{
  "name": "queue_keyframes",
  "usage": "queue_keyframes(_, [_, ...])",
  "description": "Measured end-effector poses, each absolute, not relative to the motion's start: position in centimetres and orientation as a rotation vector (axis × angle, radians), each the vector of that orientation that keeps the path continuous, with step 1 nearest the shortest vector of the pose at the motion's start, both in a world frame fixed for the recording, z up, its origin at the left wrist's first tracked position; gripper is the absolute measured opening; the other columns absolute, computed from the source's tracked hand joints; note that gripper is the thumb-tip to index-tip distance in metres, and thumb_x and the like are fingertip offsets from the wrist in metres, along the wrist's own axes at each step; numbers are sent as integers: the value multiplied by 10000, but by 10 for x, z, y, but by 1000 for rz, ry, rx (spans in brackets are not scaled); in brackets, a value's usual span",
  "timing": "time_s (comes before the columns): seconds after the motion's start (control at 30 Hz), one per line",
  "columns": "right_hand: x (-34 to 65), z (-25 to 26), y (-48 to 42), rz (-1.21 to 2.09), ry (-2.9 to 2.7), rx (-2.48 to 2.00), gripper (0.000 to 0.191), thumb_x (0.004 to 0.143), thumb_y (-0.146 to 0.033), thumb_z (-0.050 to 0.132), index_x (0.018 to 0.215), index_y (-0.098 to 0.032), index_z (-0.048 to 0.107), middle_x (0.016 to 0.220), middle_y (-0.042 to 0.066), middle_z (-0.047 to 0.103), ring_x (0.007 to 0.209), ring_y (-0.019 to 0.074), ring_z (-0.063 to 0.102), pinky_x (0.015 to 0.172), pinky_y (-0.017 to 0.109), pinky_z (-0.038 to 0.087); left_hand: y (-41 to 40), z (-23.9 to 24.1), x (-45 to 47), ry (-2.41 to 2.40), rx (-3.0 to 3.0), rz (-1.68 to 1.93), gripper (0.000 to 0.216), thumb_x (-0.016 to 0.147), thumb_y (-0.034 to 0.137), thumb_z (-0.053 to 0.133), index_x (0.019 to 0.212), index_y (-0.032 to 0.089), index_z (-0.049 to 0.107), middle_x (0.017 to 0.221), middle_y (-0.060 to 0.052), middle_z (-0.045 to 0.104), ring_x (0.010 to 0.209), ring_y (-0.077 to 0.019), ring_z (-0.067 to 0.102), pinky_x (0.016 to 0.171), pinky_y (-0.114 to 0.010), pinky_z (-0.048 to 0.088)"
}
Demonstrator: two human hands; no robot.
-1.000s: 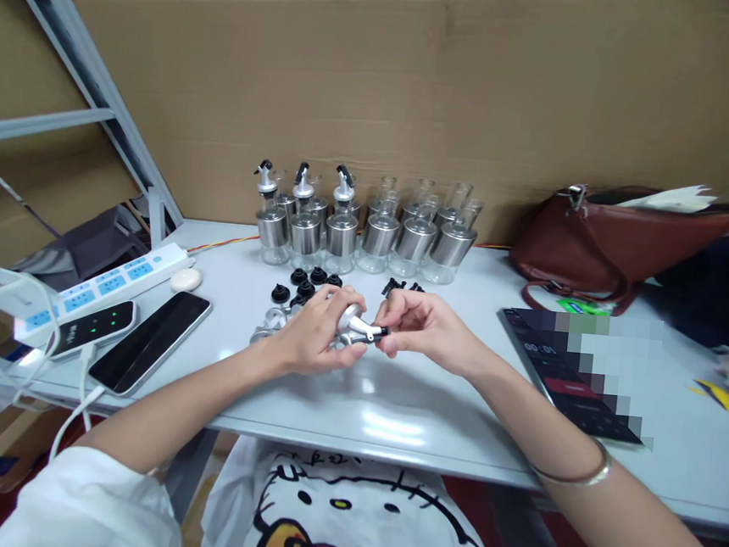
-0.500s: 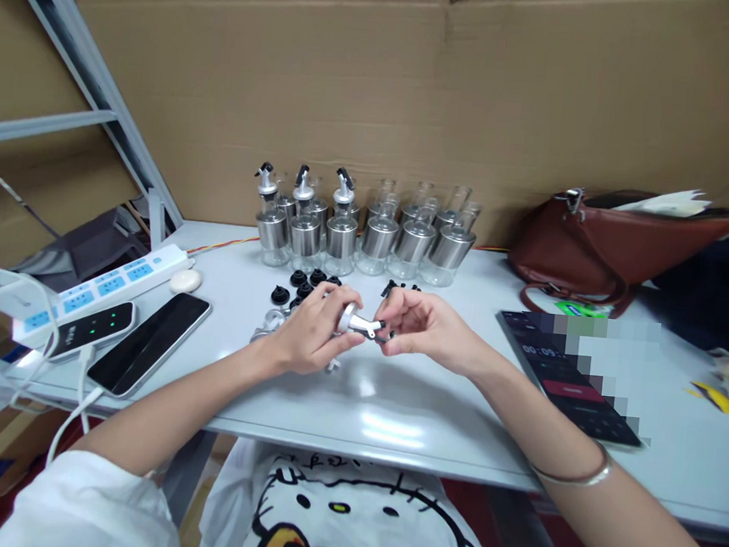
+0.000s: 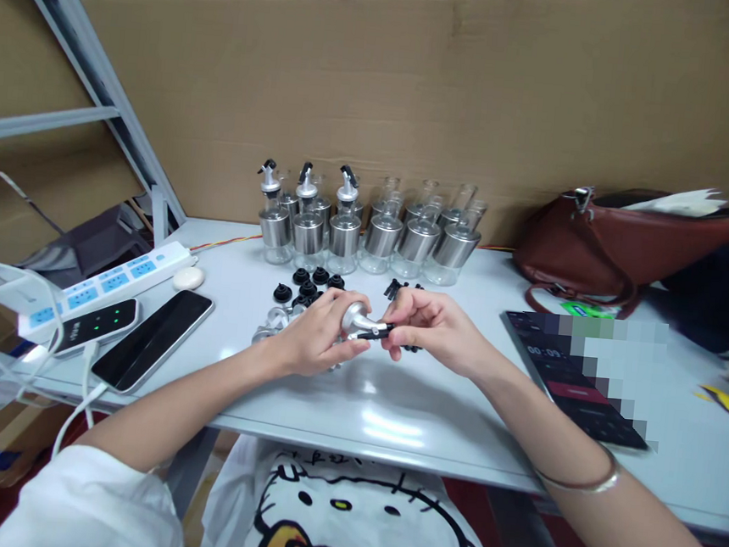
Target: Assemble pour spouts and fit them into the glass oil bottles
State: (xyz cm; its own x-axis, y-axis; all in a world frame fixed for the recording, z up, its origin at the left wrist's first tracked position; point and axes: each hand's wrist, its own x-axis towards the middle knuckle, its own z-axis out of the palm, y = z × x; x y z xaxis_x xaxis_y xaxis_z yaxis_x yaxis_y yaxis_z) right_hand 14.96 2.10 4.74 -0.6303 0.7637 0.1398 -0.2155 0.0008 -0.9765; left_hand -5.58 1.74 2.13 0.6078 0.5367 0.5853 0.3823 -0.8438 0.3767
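Note:
My left hand [image 3: 314, 337] is closed around a silver pourer cap [image 3: 355, 317] just above the white table [image 3: 391, 412]. My right hand [image 3: 430, 326] pinches a small black part [image 3: 375, 334] at the tip of that cap's spout. Behind my hands lie several black rubber stoppers [image 3: 309, 284] and loose silver caps [image 3: 274, 321]. Further back stand several glass-and-steel oil bottles [image 3: 380, 237]; three on the left [image 3: 305, 217] carry pourer tops, the others are uncapped.
A white power strip [image 3: 108, 281], a small device with green lights [image 3: 88, 326] and a black phone [image 3: 151, 340] lie at the left. A dark tablet [image 3: 572, 385] lies at the right, a brown leather bag [image 3: 628, 241] behind it. Cardboard forms the back wall.
Both hands stay together on the cap. The black part has moved along the spout under my right fingers, and the cap has turned slightly in my left hand.

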Motion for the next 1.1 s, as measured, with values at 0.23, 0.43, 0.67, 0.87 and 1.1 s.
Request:
queue_keyframes(0.23, [147,44,23,1636,-1542,-617,277,613,-218,844,755,-169,611,652,-19,690,551,86,636,487,175,456,23,19,-58,859,2596,1069,450,930,600,275,1060,191,413,879,-62,577,807,-206,512,787,-364,430])
queue_keyframes(0.43, [150,44,24,1624,-1588,-599,277,662,-283,817,764,-171,584,635,-29,656,543,83,614,520,196,472,22,21,-58,850,2642,1032,464,927,603,282,1105,190,398,821,-41,567,793,-206,515,795,-362,426])
queue_keyframes(0.67, [151,47,24,1650,-1627,-546,268,737,-304,765,928,-192,613,766,-11,683,714,109,659,715,255,533,21,22,-57,918,2676,1204,318,944,473,395,1119,207,384,784,-12,564,732,-183,530,752,-330,426])
queue_keyframes(0.87, [146,46,25,1617,-1482,-611,283,742,-441,737,865,-201,652,768,-6,658,672,122,627,736,313,535,23,27,-57,767,2786,1362,423,906,504,469,1195,222,345,879,-17,597,726,-166,557,797,-356,424])
queue_keyframes(1.1, [155,48,37,1411,-1170,-730,264,729,-462,740,751,-232,613,1013,-9,649,933,132,589,854,299,513,47,46,-80,1490,2513,1203,210,914,223,398,1093,171,495,1027,-79,582,964,-212,564,884,-384,411])
